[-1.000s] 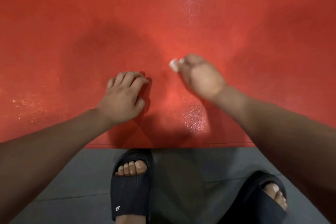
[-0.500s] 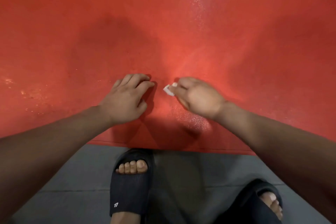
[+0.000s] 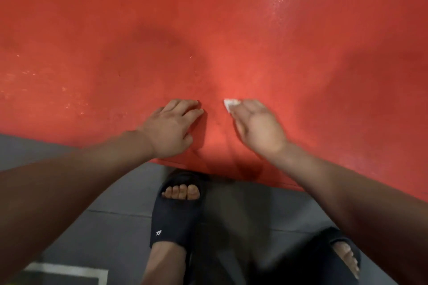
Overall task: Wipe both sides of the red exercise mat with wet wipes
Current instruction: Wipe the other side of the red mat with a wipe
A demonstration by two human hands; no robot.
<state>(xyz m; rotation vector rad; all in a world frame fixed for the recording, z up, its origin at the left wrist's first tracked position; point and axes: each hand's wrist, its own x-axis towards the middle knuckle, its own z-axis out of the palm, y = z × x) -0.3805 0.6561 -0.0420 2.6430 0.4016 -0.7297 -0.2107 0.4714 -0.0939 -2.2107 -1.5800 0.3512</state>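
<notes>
Grey floor (image 3: pixel 115 227) fills the near part of the head view, with a white painted line (image 3: pixel 69 269) cornering at the bottom left. Across the floor, taking up the whole upper half, lies the red mat (image 3: pixel 208 30), spread flat, its near edge running slantwise from the left side down towards the right. A patch at its upper right glints with fine wet specks (image 3: pixel 278 0), and pale flecks dot its left part.

Both bare forearms reach forward onto the mat just past its near edge. The left hand (image 3: pixel 171 129) rests palm down on the red surface, fingers loosely bent, tips touching the mat, gripping nothing. Just beside it, with a narrow strip of mat between them, the right hand (image 3: pixel 257 127) lies with its back up and its fingers close together, holding a small white wet wipe (image 3: pixel 230 103) at the fingertips. The wad pokes out beyond them and sits against the mat. The hand is a little blurred, and its thumb is hidden from me.

Below, the person's feet stand on the floor in black sandals: the left sandal (image 3: pixel 176 215) has its toe at the mat's near edge, and the right sandal (image 3: pixel 328 252) shows partly behind the right forearm.
</notes>
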